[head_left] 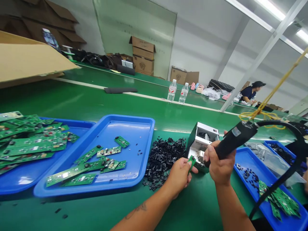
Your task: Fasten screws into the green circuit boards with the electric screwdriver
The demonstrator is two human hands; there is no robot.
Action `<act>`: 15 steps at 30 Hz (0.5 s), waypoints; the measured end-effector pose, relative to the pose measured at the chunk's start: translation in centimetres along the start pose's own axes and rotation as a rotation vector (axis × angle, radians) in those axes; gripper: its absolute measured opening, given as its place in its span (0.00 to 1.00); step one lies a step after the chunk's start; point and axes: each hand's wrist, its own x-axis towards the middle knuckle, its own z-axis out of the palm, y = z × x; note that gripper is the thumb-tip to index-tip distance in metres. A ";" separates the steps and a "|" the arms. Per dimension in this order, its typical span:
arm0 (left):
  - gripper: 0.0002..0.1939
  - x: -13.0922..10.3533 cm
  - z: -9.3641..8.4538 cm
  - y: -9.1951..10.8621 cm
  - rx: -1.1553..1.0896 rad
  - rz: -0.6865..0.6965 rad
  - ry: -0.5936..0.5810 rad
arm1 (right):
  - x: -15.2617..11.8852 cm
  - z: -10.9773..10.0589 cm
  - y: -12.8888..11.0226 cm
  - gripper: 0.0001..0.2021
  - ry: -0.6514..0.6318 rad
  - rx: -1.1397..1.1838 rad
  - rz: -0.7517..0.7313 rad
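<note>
My left hand [180, 176] pinches a small green circuit board [192, 162] in front of a white and black screw feeder [204, 136]. In my right hand [222, 165] is a black electric screwdriver [234, 140], tilted, its lower end by the feeder and hidden behind my fingers. A yellow cord [258, 110] ties its upper end from above, and a black cable [298, 138] runs off it. To the left of the feeder lies a heap of small black plastic parts [163, 157].
A blue tray [134, 128] holds several circuit boards; another blue tray [14, 187] is piled with boards. At right, a blue tray [247, 154] carries boards and black parts. Two water bottles [171, 91] stand behind. A person [250, 93] sits at the far right.
</note>
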 end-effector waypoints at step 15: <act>0.14 -0.2 0.0 0.4 -0.008 -0.006 0.011 | 1.1 3.2 -0.6 0.34 0.062 0.075 -0.162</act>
